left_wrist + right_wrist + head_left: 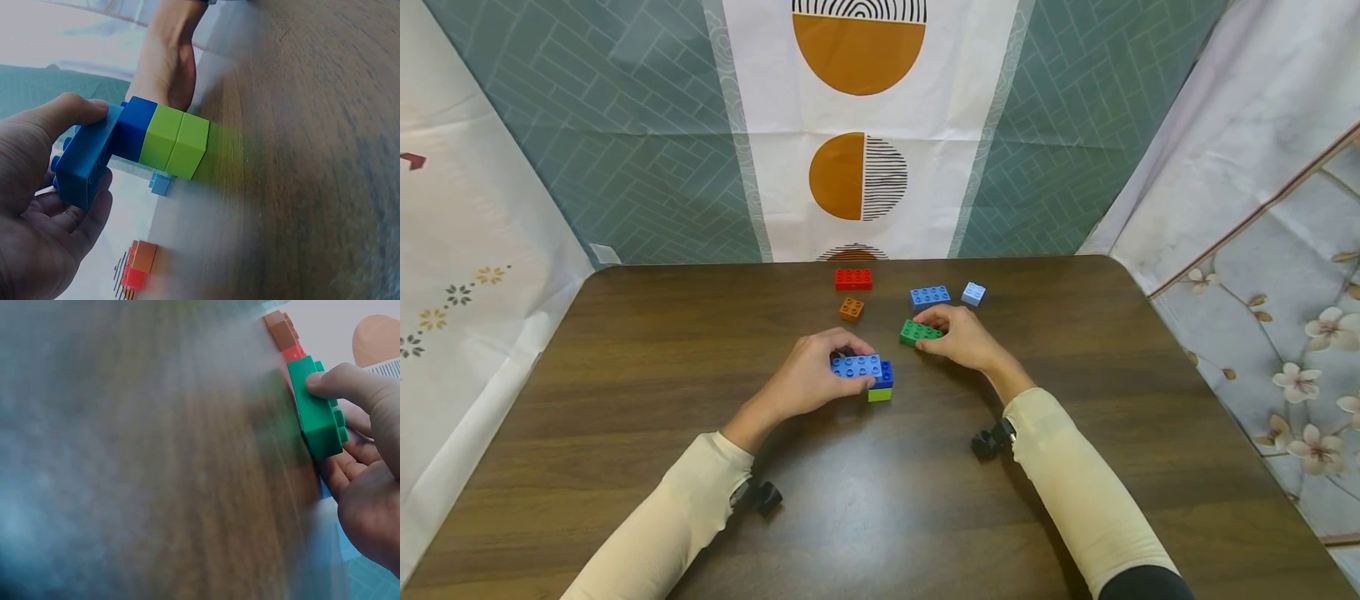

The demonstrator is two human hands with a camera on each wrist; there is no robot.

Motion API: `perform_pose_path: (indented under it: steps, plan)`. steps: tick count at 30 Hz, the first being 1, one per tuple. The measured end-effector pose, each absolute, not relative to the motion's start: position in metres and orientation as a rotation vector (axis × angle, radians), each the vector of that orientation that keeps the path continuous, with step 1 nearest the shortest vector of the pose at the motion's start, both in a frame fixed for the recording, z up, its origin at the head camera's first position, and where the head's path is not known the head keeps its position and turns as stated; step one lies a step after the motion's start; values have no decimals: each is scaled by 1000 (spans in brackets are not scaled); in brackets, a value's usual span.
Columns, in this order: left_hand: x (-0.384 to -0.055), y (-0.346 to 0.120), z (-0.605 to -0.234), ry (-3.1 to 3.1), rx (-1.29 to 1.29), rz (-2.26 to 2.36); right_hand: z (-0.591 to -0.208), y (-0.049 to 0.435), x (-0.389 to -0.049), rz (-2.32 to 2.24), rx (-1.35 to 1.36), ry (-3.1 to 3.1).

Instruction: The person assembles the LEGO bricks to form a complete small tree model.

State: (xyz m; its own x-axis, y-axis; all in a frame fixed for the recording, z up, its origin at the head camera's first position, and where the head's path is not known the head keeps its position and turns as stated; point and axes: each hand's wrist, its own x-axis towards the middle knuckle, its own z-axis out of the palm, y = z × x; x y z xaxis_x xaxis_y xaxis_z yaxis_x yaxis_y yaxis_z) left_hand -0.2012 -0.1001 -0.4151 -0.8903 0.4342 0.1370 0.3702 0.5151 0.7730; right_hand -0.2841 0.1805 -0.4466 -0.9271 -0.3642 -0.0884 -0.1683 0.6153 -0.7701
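Note:
My left hand (816, 371) pinches a light blue toy brick (856, 365) between thumb and fingers. That brick lies across the top of a small stack, sticking out to the left; whether it is pressed down cannot be told. The stack has a dark blue brick (135, 127) on top and two lime green bricks (169, 140) below. To the right, my right hand (961, 337) pinches a green brick (920, 332) by its long sides, studs up. In the right wrist view the green brick (314, 409) is low by the table, thumb on its near side.
Behind the hands lie a red brick (853, 279), a small orange brick (852, 309), a blue brick (929, 297) and a small pale blue brick (973, 293). The brown wooden table (647, 333) ends at a patterned cloth backdrop (662, 183).

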Motion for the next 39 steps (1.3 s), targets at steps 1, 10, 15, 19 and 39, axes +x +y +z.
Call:
perform_pose_path:
  steps: [1, 10, 15, 19, 39]
  plan:
    - [-201, -100, -415, 2668, 709, 1334, -446, 181, -283, -1202, -453, 2604]
    - [-201, -99, -415, 2666, 705, 1336, -435, 179, -272, -1207, -578, 2575]
    - [-200, -99, -415, 2670, 715, 1338, -424, 178, -264, -1217, -651, 2547]
    - [-200, -99, -415, 2675, 718, 1340, -414, 178, -257, -1220, -710, 2549]
    - [-200, -99, -415, 2681, 731, 1338, -396, 169, -228, -1165, -982, 2439]
